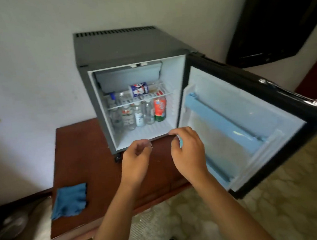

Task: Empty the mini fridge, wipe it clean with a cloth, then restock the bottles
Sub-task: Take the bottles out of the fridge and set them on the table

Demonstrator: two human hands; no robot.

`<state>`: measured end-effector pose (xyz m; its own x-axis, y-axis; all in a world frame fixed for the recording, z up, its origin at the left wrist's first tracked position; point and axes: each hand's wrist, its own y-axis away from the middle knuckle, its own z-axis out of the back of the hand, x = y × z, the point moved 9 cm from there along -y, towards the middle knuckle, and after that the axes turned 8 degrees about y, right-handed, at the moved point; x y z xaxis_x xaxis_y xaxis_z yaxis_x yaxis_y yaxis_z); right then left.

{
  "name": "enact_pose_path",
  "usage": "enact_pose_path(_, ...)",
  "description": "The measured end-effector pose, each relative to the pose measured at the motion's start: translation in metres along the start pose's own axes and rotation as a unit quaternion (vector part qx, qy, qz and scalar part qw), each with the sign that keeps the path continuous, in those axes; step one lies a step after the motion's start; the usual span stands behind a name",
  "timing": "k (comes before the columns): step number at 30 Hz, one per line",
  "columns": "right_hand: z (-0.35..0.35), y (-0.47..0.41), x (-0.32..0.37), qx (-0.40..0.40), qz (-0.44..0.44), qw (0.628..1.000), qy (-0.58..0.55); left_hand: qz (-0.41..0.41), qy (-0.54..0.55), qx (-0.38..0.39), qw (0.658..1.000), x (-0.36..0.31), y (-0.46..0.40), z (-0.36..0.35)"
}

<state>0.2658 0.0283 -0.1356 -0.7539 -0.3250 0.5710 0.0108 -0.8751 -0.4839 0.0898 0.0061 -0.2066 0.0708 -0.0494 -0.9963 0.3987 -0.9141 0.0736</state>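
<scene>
**Operator:** Right, where do my hands stand, and what do I take first?

**Manual:** Currently your left hand (136, 160) and right hand (187, 151) hover side by side just in front of the mini fridge (117, 48), over the wooden table (91, 154). Both have loosely curled fingers and grasp nothing. The door (250, 123) stands wide open to your right.

**Operator:** And the load?

**Manual:** The clear water bottles (132, 116) stand upright in a tight group on the fridge floor, with an orange-labelled bottle (160, 108) at their right. A can (138, 89) lies on its side on the wire shelf (142, 100) above, with more bottles at the shelf's left; their count is unclear through the blur.

**Operator:** How will they handle?

**Manual:** Expect full plastic bottles: moderately heavy for their size, with thin walls that yield under a hard squeeze, and possibly damp and slippery from the cold. Grip each round the middle of the body, not the cap. The front bottles are the easiest to reach; take them first so you do not topple neighbours. The can will likely roll on the wire shelf; wrap your fingers round its body.

**Operator:** The cloth?

**Manual:** The blue cloth (70, 201) lies crumpled at the table's near left corner, well apart from both hands. It is soft and light; gather it in one palm when the interior is emptied.
</scene>
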Motion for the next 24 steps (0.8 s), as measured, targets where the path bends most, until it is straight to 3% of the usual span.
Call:
enact_pose_path(6,-0.095,-0.033,0.004,0.144,-0.044,0.987,-0.06,0.021,-0.015,-0.063,0.998,0.017,-0.04,0.051)
enact_pose_path(11,-0.182,-0.066,0.007,0.257,-0.085,0.958,-0.098,0.039,-0.08,-0.071,0.994,0.031,-0.081,0.071)
enact_pose_path(18,-0.278,-0.12,0.018,0.346,-0.068,0.928,-0.123,0.079,-0.118,-0.086,0.986,0.044,-0.138,0.072)
enact_pose_path(24,-0.34,-0.143,0.009,0.396,-0.05,0.915,-0.064,0.101,-0.138,-0.088,0.981,0.058,-0.172,0.066)
